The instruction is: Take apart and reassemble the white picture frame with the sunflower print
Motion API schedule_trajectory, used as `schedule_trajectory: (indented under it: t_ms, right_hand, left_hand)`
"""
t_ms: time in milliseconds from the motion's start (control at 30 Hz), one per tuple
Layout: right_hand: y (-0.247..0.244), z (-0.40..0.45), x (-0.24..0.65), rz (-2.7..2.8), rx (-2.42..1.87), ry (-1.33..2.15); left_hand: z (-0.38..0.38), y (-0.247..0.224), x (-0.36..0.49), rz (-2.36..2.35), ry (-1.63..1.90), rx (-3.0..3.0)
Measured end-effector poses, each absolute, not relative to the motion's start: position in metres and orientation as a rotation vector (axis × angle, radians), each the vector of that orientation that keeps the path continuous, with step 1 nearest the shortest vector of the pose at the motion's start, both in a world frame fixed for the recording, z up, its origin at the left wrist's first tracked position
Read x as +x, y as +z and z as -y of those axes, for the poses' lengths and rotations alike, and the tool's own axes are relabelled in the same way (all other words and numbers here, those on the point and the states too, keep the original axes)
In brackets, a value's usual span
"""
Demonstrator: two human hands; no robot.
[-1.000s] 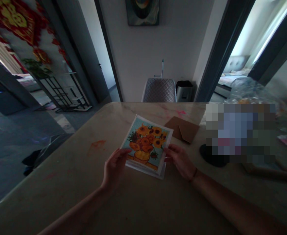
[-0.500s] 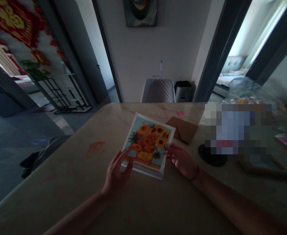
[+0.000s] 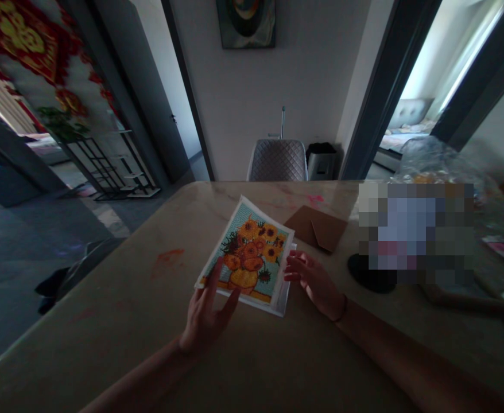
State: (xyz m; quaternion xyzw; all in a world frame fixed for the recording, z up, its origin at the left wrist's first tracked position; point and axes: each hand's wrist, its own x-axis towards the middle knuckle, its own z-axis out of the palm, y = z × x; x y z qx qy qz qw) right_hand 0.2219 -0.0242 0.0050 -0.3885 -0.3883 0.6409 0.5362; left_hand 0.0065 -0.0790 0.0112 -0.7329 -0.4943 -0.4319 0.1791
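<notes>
A card (image 3: 252, 258) with a sunflowers-in-a-vase picture lies tilted on the table, over a white or clear sheet (image 3: 281, 304) that sticks out along its right and lower edges. My left hand (image 3: 204, 315) is at the card's lower left corner. Its index finger and thumb rest on the picture, while the other fingers pass behind the corner, partly hidden. At the right edge is my right hand (image 3: 316, 284), its fingers loosely bent and apart, the tips at the card's border and the sheet. Whether they touch it I cannot tell.
Behind the card lies a brown envelope (image 3: 327, 226). A black round base (image 3: 371, 275) stands to the right beside a blurred-out area. Clear plastic wrapping (image 3: 433, 158) is at the far right. A quilted chair (image 3: 278, 160) stands beyond the table's far edge.
The card has shifted left and turned slightly, so more of the sheet beneath shows on its right. My left hand moved with it, while my right fingers loosened at the right edge.
</notes>
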Motion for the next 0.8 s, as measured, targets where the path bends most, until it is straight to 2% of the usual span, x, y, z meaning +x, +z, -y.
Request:
schedule_trajectory:
  t_ms: [300, 600, 800]
  right_hand:
    - [0.001, 0.024, 0.224, 1.039, -0.861, 1.529]
    - [0.005, 0.025, 0.225, 0.907, -0.850, 1.615]
    - [0.006, 0.024, 0.225, 0.866, -0.831, 1.665]
  left_hand:
    - [0.074, 0.004, 0.006, 1.108, -1.009, -2.202]
    - [0.068, 0.010, 0.002, 1.656, -1.295, -1.871]
    - [0.067, 0.012, 0.000, 1.612, -1.379, -1.717]
